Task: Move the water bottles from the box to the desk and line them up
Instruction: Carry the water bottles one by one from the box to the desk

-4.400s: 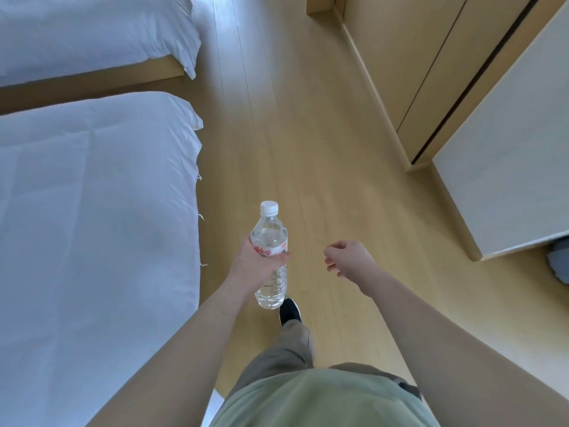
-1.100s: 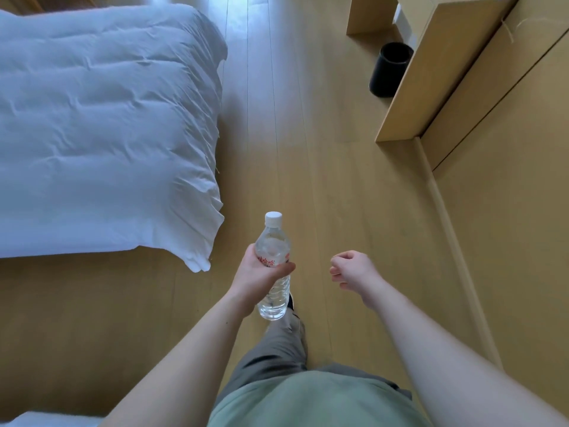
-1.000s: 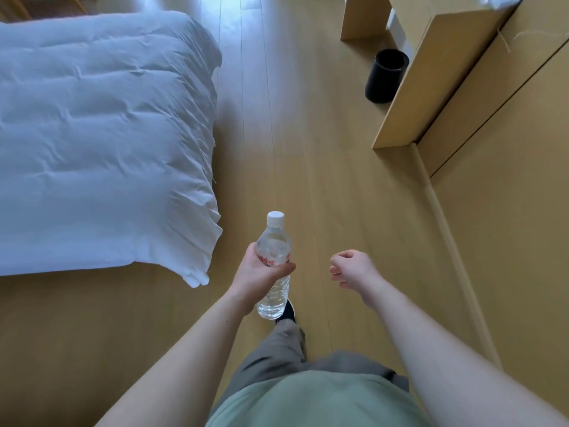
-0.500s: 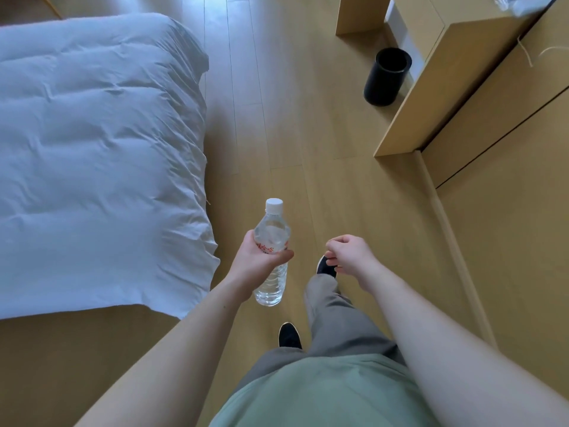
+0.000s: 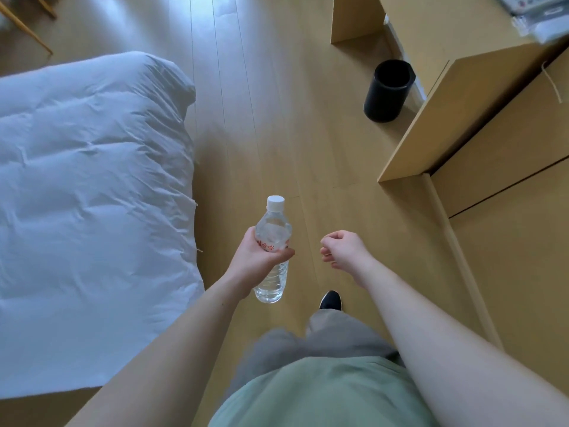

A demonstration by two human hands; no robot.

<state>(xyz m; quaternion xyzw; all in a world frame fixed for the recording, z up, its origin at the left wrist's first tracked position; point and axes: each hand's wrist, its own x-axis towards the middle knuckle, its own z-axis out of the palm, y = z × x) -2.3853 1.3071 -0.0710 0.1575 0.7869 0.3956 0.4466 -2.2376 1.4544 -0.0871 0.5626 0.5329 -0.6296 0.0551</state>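
Note:
My left hand (image 5: 257, 263) grips a clear water bottle (image 5: 272, 231) with a white cap and a red-printed label, held upright in front of my body. My right hand (image 5: 343, 249) hangs beside it with the fingers loosely curled, holding nothing. The wooden desk (image 5: 446, 57) stands at the upper right, with some blurred items on its far right corner. The box is not in view.
A bed with a white duvet (image 5: 92, 186) fills the left side. A black bin (image 5: 388, 90) stands on the wooden floor under the desk. Wooden cabinet fronts (image 5: 517, 211) line the right. A strip of floor runs between bed and cabinets.
I have walked forward along the floor between bed and cabinets; the desk and bin have come nearer. Both hands keep the same pose, the bottle still held in the left.

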